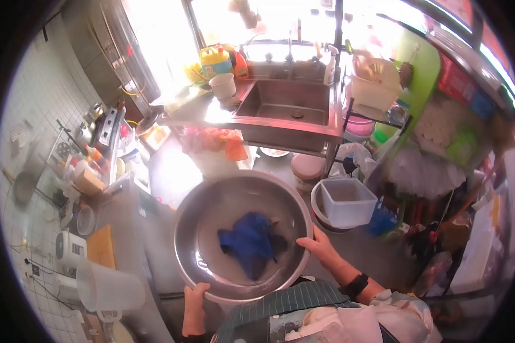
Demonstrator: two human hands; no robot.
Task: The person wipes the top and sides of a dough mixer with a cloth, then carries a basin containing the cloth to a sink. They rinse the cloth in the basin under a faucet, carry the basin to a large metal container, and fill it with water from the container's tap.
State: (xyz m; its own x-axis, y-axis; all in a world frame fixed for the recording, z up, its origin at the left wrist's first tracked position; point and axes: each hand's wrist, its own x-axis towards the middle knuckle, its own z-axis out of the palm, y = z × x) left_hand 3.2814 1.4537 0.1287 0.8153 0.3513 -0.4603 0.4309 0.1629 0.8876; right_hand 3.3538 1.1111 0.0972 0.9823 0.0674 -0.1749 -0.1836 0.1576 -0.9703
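A large round metal basin (195, 201) is held in front of my body, low in the middle of the head view. Inside it lies a crumpled blue cloth (247, 243), with a darker patch at its right side. My left hand (196, 293) grips the near left rim, thumb over the edge. On the right rim, my right hand (319, 244) is closed the same way, its thumb inside the basin. The fingers under the rim are hidden on both sides.
Ahead stands a steel sink (286, 106) with a white tub (222, 86) and a yellow jug (215, 62) on its left. A clear square container (347, 202) sits low at right. A counter with a rice cooker (71, 247) and a translucent bucket (109, 288) runs along the left.
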